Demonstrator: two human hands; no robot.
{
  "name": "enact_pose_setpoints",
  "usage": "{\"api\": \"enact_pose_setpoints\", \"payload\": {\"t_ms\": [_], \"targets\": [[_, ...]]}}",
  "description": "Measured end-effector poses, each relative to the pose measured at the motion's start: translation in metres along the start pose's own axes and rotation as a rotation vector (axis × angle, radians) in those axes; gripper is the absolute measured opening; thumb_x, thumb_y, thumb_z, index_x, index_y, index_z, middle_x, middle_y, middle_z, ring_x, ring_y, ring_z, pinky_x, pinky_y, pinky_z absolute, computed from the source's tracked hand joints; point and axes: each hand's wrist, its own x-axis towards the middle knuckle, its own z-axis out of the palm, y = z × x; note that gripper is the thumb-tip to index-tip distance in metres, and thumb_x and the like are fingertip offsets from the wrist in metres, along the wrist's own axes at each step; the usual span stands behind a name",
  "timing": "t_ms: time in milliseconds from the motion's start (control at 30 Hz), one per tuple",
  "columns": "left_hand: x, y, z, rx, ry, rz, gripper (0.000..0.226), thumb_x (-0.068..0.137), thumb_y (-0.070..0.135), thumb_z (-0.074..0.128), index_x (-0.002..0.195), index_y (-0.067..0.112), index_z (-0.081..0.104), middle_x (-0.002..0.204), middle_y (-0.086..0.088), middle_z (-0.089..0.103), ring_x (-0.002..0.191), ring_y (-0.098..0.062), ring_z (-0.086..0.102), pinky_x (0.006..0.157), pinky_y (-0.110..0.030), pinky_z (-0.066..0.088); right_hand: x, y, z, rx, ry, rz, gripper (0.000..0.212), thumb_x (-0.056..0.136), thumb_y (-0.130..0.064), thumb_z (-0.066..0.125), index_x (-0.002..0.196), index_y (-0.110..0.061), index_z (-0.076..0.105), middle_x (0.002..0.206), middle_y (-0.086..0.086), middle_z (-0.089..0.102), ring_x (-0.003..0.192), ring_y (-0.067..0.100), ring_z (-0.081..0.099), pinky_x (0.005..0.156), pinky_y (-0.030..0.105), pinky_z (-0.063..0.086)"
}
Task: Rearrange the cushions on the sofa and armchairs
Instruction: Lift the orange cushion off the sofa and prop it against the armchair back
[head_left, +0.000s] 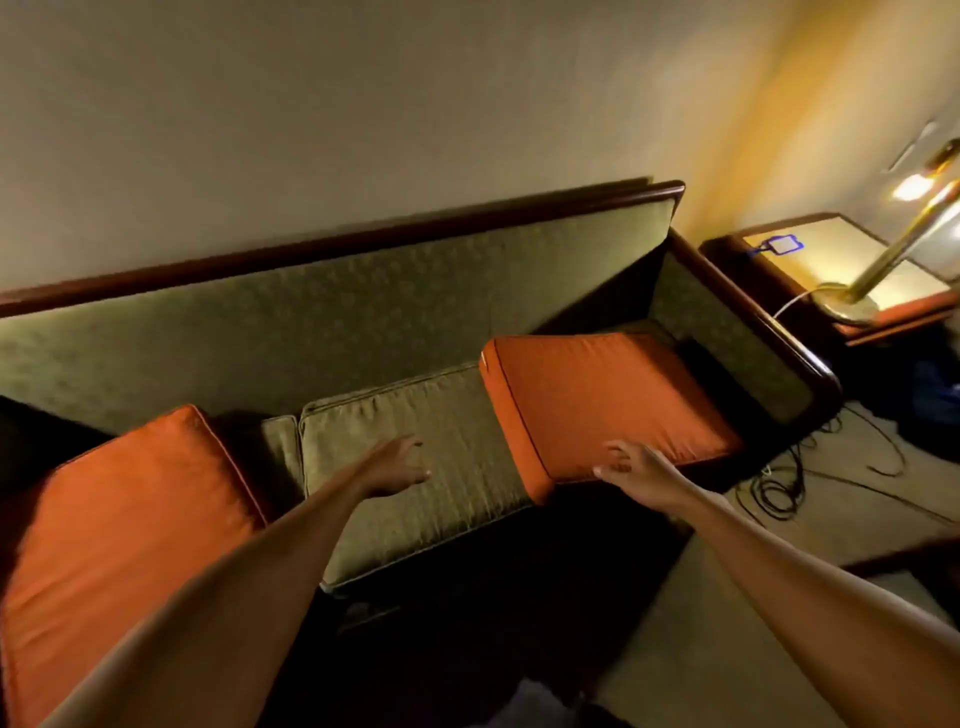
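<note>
Right hand (636, 470) spread on orange cushion (608, 400) front edge; left hand (397, 462) spread over green seat cushion (415, 467).

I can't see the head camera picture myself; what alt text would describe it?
A person's two bare arms reach over a green sofa: the right hand rests on the front edge of an orange cushion at the sofa's right end, the left hand hovers open over the green seat cushion. A second orange cushion lies at the left; a lamp glows on a side table.
</note>
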Motion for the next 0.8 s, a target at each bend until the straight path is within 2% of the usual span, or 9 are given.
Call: {"api": "enact_pose_setpoints", "payload": {"t_ms": [200,300,367,433,500,600,667,733,800], "targets": [[0.049,0.055,0.037,0.008,-0.112,-0.001,0.058,0.089,0.027,0.061,0.141,0.012,0.039,0.138,-0.014,0.052,0.114,-0.026,0.059,0.089,-0.030,0.043,0.014,0.055,-0.029,-0.005,-0.033,0.086,0.052,0.089,-0.029,0.063,0.133,-0.009,0.046,0.135,0.012,0.053,0.125,0.026,0.049,0.097,0.029,0.039],[0.086,0.096,0.057,-0.026,-0.130,0.012,0.052,0.089,0.023,0.060,0.138,0.013,0.044,0.126,-0.016,0.060,0.093,-0.023,0.063,0.077,-0.025,0.042,0.043,0.084,-0.049,-0.057,-0.063,0.017,0.040,0.090,-0.021,0.062,0.126,-0.008,0.052,0.129,0.010,0.057,0.121,0.026,0.052,0.092,0.024,0.035],[0.116,0.125,0.078,-0.022,-0.103,0.034,0.044,0.088,0.016,0.059,0.131,0.010,0.051,0.118,-0.017,0.063,0.094,-0.025,0.063,0.078,-0.027,0.044,0.071,0.109,-0.064,-0.088,-0.118,-0.015,0.043,0.090,-0.024,0.062,0.128,-0.008,0.050,0.133,0.010,0.054,0.125,0.026,0.049,0.097,0.026,0.034],[0.142,0.147,0.102,0.061,-0.048,0.059,0.038,0.087,0.015,0.059,0.124,0.008,0.058,0.119,-0.019,0.064,0.109,-0.030,0.061,0.089,-0.030,0.044,0.098,0.136,-0.074,-0.145,-0.167,-0.029,0.050,0.088,-0.029,0.062,0.132,-0.009,0.046,0.138,0.013,0.051,0.129,0.030,0.046,0.104,0.034,0.037],[0.170,0.169,0.127,0.177,-0.036,0.079,0.034,0.088,0.023,0.055,0.120,0.014,0.062,0.117,-0.014,0.064,0.113,-0.031,0.058,0.094,-0.034,0.045,0.129,0.165,-0.084,-0.233,-0.224,0.014,0.053,0.086,-0.029,0.062,0.134,-0.015,0.044,0.139,0.013,0.051,0.128,0.033,0.048,0.104,0.041,0.042],[0.198,0.194,0.160,0.365,-0.097,0.076,0.036,0.087,0.038,0.052,0.119,0.022,0.060,0.120,-0.007,0.061,0.119,-0.027,0.051,0.096,-0.039,0.044,0.166,0.194,-0.093,-0.383,-0.282,0.042,0.063,0.083,-0.032,0.062,0.139,-0.028,0.032,0.141,0.013,0.046,0.125,0.035,0.048,0.099,0.047,0.046],[0.215,0.204,0.178,0.491,-0.119,0.044,0.048,0.079,0.053,0.058,0.117,0.024,0.058,0.118,-0.006,0.056,0.119,-0.027,0.046,0.093,-0.046,0.043,0.193,0.217,-0.092,-0.552,-0.353,-0.010,0.076,0.081,-0.035,0.067,0.145,-0.025,0.025,0.146,0.011,0.038,0.133,0.034,0.039,0.103,0.050,0.040],[0.227,0.206,0.192,0.626,-0.125,0.028,0.064,0.065,0.063,0.066,0.114,0.023,0.054,0.112,-0.007,0.052,0.113,-0.030,0.046,0.085,-0.052,0.041,0.213,0.233,-0.090,-0.709,-0.383,-0.098,0.072,0.078,-0.035,0.070,0.139,-0.019,0.035,0.143,0.010,0.038,0.132,0.033,0.038,0.102,0.050,0.038],[0.235,0.207,0.202,0.740,-0.114,0.040,0.070,0.053,0.057,0.076,0.110,0.022,0.054,0.105,-0.009,0.053,0.103,-0.031,0.049,0.080,-0.054,0.041,0.229,0.244,-0.085,-0.829,-0.332,-0.198,0.057,0.075,-0.030,0.073,0.125,-0.015,0.050,0.128,0.011,0.051,0.118,0.032,0.050,0.090,0.046,0.045]]}}
